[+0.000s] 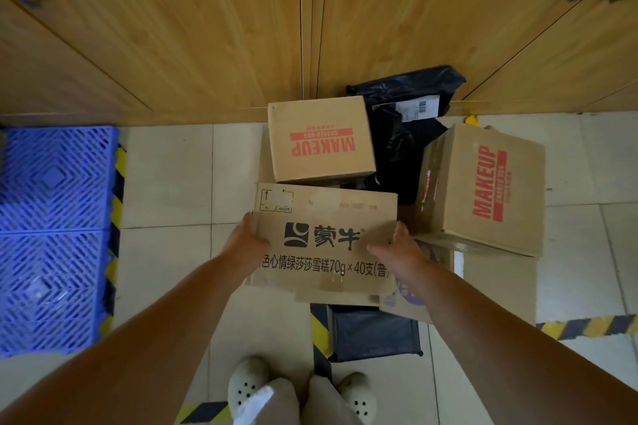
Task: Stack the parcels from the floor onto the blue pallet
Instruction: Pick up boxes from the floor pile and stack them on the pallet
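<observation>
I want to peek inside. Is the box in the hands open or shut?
Shut. The box shows flat, closed cardboard, with nothing inside visible.

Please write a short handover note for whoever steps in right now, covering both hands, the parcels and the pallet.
Left hand and right hand grip opposite sides of the flat cardboard box.
Blue pallet lies to the left, nothing on the part in view.
Waiting by the cabinet: two MAKEUP boxes, black bags, a dark parcel.
Done: none stacked. Left: carry this box over, then the rest.
</observation>
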A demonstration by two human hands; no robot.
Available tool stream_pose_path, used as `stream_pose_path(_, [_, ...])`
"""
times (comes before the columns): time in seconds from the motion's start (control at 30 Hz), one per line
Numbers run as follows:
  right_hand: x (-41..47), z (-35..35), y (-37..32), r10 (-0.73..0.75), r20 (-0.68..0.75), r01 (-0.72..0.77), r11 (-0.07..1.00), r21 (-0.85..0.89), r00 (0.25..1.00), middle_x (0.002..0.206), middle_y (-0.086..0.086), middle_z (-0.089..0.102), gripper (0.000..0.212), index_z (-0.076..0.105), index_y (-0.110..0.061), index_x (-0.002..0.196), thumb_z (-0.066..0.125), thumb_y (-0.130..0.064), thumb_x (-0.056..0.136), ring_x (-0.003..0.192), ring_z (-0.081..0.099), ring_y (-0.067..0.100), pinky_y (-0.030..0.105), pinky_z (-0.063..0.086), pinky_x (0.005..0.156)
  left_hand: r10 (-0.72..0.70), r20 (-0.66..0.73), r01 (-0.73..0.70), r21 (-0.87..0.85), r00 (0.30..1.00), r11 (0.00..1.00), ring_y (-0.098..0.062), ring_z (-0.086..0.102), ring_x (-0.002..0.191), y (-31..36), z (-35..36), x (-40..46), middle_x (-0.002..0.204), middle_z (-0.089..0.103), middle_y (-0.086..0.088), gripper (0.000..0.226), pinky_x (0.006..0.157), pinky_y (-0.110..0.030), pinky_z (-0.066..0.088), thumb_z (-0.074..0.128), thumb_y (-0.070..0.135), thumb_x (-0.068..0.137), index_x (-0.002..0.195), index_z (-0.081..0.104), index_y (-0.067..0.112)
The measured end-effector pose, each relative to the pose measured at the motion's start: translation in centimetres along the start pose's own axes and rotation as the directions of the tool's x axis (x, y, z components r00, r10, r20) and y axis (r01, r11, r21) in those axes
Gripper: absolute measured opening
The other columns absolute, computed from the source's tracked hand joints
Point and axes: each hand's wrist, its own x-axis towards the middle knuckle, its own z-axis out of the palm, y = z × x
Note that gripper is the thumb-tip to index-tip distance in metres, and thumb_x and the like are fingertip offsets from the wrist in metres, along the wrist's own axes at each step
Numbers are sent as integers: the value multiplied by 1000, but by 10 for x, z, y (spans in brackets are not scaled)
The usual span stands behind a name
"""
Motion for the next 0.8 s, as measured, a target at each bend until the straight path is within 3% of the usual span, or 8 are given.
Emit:
stream_pose_path(0.1, [-3, 1, -3, 53, 2, -53, 994, 94, 999, 129, 13, 51, 61, 32, -18, 137, 64, -25, 86, 117, 53, 32, 46, 47, 98, -32, 19, 34, -68, 999, 997, -28, 62, 95, 1, -1, 2, 108, 62, -9, 42, 68, -38, 56, 51, -1, 80, 116, 47, 18])
stream_pose_path(0.23, [-31, -11, -10, 71, 1, -70, 978, 195, 997, 124, 12, 54, 58, 38, -18, 133, 67, -25, 83, 112, 55, 30, 44, 49, 93, -69, -62, 68, -17, 996, 998, -30, 55, 99, 14, -9, -18, 111, 47, -5, 45, 80, -50, 55, 53, 5, 77, 116, 42, 25])
stream_pose_path(0.4, [-93, -41, -28, 79, 31, -85, 910, 405, 996, 117, 8, 57, 41, 45, -19, 120, 67, -17, 85, 103, 54, 25, 40, 45, 85, -49, -122, 52, 21, 991, 998, -35, 52, 100, 44, -42, -79, 109, 40, -5, 58, 79, -50, 55, 48, 10, 76, 126, 35, 36])
stream_pose_path(0.47, [-122, -58, -41, 65, 29, -71, 900, 430, 997, 118, 9, 56, 37, 45, -19, 119, 64, -15, 87, 107, 52, 27, 41, 42, 88, -37, -133, 37, -2, 990, 999, -36, 50, 105, 58, -61, -109, 110, 37, -3, 68, 83, -51, 54, 49, 10, 78, 135, 27, 40])
stream_pose_path(0.6, [-186, -98, -74, 30, 19, -35, 908, 417, 999, 130, 15, 54, 47, 48, -12, 129, 64, -30, 89, 118, 51, 35, 49, 42, 102, 11, -180, -19, -43, 984, 999, -34, 46, 107, 91, -102, -172, 110, 34, -2, 75, 88, -51, 51, 54, 11, 80, 143, 21, 37])
stream_pose_path(0.7, [-238, -126, -100, 54, 0, -47, 875, 481, 999, 137, 17, 48, 71, 42, -12, 137, 57, -58, 84, 124, 46, 38, 50, 38, 103, 93, -208, -106, -52, 974, 993, -32, 45, 106, 118, -133, -220, 111, 37, -4, 67, 88, -51, 50, 52, 14, 80, 139, 30, 37])
stream_pose_path(0.8, [-289, -153, -118, 66, -1, -56, 852, 521, 998, 145, 20, 39, 87, 34, -8, 144, 46, -70, 83, 132, 39, 38, 50, 32, 109, 171, -231, -195, -88, 958, 977, -31, 46, 105, 145, -163, -268, 112, 39, -6, 56, 86, -47, 50, 52, 18, 83, 134, 39, 37])
